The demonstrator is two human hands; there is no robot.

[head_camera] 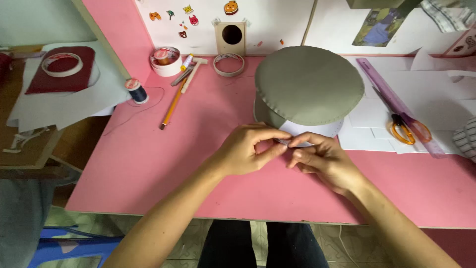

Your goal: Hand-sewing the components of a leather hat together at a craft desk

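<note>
Pink desk (148,159) fills frame, white wall behind. Grey-green fabric-covered round hat form (308,84) sits centre, white paper band (317,129) at its lower edge. Left hand (245,149) and right hand (322,159) meet at band, fingertips pinching its edge. Orange scissors (404,131) right; thread spool (136,91), tape rolls (228,64) upper left.

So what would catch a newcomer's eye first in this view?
The big grey-green fabric-covered disc in the middle of the pink table, with white card under it. Just below it, the left hand and right hand pinch at the card's near edge. To the right, orange-handled scissors lie on white sheets.
</note>
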